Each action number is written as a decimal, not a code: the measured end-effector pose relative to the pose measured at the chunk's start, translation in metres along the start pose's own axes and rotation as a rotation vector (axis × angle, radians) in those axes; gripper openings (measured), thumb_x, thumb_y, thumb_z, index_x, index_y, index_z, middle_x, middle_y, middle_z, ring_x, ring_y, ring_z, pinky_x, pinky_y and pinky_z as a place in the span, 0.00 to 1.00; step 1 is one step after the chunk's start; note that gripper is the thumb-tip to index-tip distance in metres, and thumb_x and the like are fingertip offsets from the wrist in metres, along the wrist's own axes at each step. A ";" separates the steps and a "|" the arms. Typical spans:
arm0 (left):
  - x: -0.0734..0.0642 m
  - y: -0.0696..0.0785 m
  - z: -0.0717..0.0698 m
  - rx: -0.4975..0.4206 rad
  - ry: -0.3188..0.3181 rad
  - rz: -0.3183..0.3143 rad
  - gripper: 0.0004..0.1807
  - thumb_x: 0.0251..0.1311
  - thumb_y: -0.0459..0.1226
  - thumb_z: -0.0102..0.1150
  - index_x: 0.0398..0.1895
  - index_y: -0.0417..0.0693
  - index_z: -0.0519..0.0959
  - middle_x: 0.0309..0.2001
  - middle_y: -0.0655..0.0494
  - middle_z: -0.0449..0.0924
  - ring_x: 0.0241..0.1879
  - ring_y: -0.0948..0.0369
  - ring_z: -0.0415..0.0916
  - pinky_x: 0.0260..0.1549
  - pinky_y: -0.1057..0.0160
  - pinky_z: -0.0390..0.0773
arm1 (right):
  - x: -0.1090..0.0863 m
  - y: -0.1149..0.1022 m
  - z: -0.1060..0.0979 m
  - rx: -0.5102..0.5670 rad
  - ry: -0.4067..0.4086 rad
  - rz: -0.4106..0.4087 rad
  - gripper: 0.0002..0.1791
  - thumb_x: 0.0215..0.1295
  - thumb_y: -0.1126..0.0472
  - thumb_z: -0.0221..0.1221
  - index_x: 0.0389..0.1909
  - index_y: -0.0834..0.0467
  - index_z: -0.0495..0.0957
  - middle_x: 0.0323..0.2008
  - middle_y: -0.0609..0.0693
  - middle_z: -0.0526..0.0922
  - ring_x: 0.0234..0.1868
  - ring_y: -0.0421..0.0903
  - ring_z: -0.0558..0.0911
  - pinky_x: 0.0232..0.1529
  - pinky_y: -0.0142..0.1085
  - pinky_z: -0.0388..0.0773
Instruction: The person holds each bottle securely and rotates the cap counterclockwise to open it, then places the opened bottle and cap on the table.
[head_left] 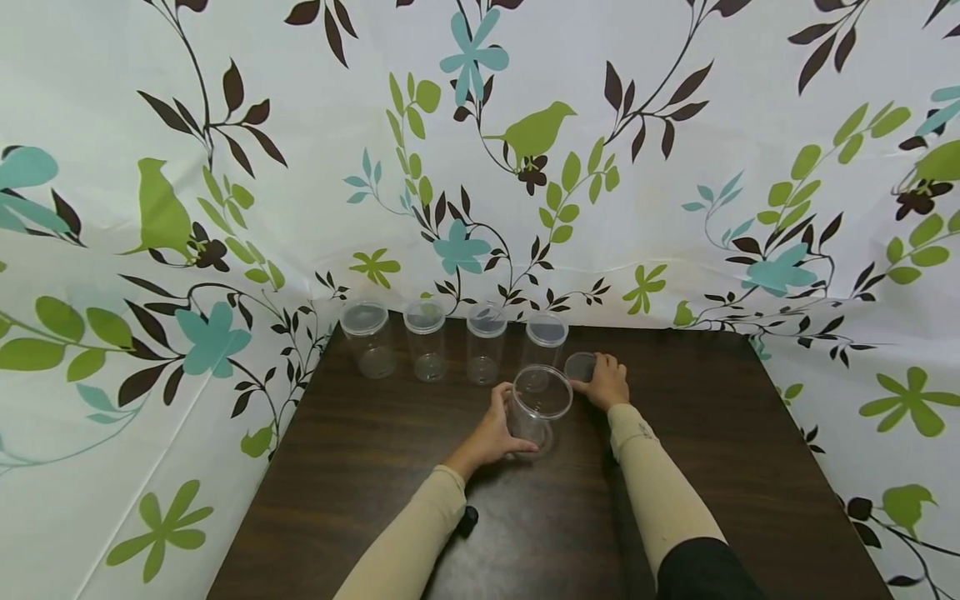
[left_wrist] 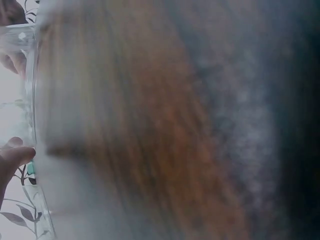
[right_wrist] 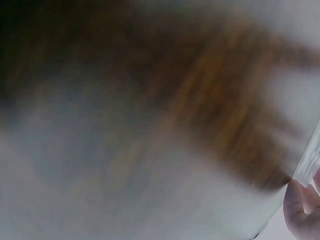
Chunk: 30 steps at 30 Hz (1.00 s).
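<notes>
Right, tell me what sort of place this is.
Probably a staged indoor workspace: bird-print sheeting behind a dark table, with four clear lidded jars in a row.

Four lidded jars (head_left: 372,340) (head_left: 426,343) (head_left: 486,346) (head_left: 546,331), one, two, three, four, and here's a single open jar (head_left: 531,427), so that's five jars on the count! One loose lid (head_left: 580,367), plus the four fitted, makes five lids (lid for jar, a dead-even score). One left hand (head_left: 491,435), one right hand (head_left: 609,383), that's two hands, two pale sleeves (head_left: 408,533) (head_left: 660,483), and just the one dark table (head_left: 750,500)!
</notes>
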<state>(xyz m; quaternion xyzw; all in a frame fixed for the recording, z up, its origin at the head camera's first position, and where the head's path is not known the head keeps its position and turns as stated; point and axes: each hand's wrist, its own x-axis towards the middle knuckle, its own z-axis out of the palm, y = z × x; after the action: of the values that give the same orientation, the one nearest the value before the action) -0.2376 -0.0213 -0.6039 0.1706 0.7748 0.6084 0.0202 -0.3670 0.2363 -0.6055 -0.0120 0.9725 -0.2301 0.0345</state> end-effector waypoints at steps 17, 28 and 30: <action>0.001 -0.003 0.001 0.169 0.029 -0.059 0.60 0.34 0.33 0.87 0.66 0.43 0.51 0.67 0.40 0.68 0.66 0.47 0.68 0.66 0.49 0.66 | 0.000 -0.009 0.000 -0.014 -0.002 -0.025 0.53 0.61 0.45 0.70 0.75 0.69 0.55 0.71 0.72 0.56 0.68 0.73 0.59 0.59 0.68 0.66; 0.001 0.001 0.004 0.287 0.050 -0.136 0.60 0.34 0.39 0.88 0.66 0.45 0.53 0.64 0.43 0.70 0.61 0.49 0.73 0.60 0.51 0.72 | -0.010 -0.048 -0.020 0.304 -0.158 -0.218 0.60 0.59 0.53 0.72 0.78 0.71 0.41 0.76 0.74 0.47 0.75 0.71 0.50 0.71 0.64 0.52; 0.000 0.002 0.003 0.296 0.054 -0.147 0.60 0.34 0.40 0.88 0.66 0.45 0.53 0.62 0.43 0.70 0.60 0.48 0.74 0.59 0.51 0.73 | -0.012 -0.055 -0.023 0.380 -0.228 -0.221 0.63 0.59 0.50 0.72 0.79 0.67 0.37 0.77 0.72 0.44 0.76 0.70 0.49 0.71 0.64 0.52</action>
<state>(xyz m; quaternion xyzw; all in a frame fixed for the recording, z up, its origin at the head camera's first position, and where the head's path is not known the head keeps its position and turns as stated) -0.2367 -0.0176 -0.6030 0.0981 0.8666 0.4889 0.0184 -0.3560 0.1979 -0.5600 -0.1375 0.8944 -0.4083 0.1203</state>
